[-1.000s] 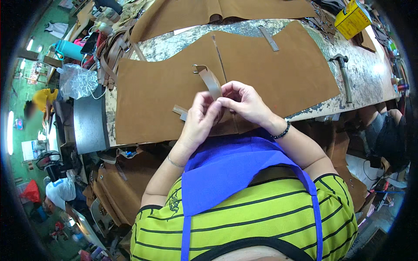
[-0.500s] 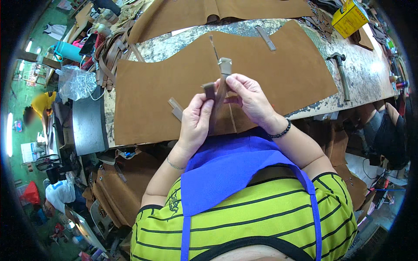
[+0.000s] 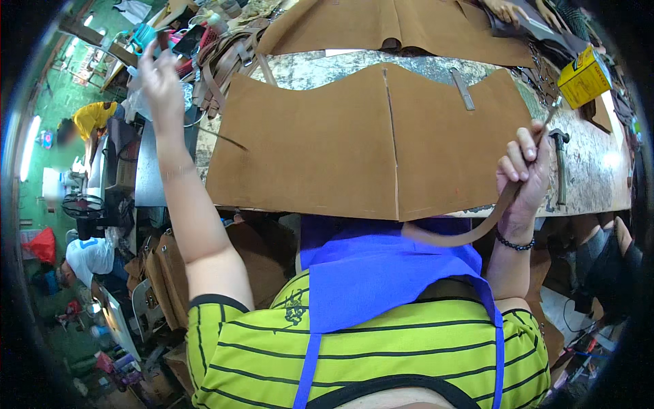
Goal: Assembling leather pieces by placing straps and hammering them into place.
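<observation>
Setting: Workshop crowded with leather goods, seen from above a seated person in a yellow-green striped shirt and blue apron point(image 3: 381, 273); a marbled worktable point(image 3: 586, 170) fills the upper middle of the frame.
On the table: large tan leather panel point(image 3: 354, 143) lying flat, wavy along its far edge, with a straight seam line down its middle; its near edge overhangs the table towards the person.
Right hand: right hand point(image 3: 523, 170), at the right of the frame, is closed around a long brown leather strap point(image 3: 477, 228), fingers curled tight and wrist raised, apparently to keep the strap clear of the panel.
Strap: narrow, smooth and dark tan; it rises as a thin end above the fist towards the upper right, and below the fist it sweeps in a limp curve down and left across the apron, showing how supple it is.
Left hand: left hand point(image 3: 160, 75) is lifted high at the upper left, arm stretched out over a heap of straps and buckles point(image 3: 228, 58); it is blurred, so I cannot tell whether it holds anything.
Nearby: hammer point(image 3: 558, 163) just right of the fist, yellow box point(image 3: 584, 76) in the upper right, a small grey strip point(image 3: 463, 90) on the panel.
Others: people point(image 3: 88, 255) working on the green floor at the left edge.
</observation>
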Demonstrator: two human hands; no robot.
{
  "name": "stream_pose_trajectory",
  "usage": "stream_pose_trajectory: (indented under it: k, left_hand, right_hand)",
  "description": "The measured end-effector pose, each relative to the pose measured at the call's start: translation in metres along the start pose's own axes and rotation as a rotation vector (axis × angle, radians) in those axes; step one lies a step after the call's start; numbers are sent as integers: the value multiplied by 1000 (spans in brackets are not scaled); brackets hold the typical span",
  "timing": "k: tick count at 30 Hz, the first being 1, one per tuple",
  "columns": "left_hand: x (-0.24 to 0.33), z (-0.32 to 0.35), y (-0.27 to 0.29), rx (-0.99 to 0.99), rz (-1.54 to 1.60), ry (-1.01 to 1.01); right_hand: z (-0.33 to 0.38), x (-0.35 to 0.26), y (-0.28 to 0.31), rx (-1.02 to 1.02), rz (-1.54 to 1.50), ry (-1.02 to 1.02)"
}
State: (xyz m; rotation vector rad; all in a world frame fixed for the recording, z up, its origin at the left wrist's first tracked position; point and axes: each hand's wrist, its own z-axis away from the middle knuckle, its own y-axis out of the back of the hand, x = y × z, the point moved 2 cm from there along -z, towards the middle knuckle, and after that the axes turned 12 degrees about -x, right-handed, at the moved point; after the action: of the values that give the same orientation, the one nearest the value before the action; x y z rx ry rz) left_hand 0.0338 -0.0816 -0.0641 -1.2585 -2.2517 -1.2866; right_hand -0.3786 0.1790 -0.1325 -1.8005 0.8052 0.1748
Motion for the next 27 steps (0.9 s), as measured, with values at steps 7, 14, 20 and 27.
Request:
stream_pose_trajectory:
  k: [7, 14, 20, 27]
  left_hand:
    - [25, 59, -123, -717, 391, 172]
    - [135, 148, -179, -814, 1506, 432]
    - [68, 107, -185, -358, 1418, 462]
    - [79, 117, -161, -663, 855, 464]
  right_hand:
    - [3, 64, -22, 92, 58, -506]
    - [10, 124, -21, -40, -53, -861]
    - [47, 138, -26, -418, 527, -999]
    - [19, 104, -29, -541, 900, -951]
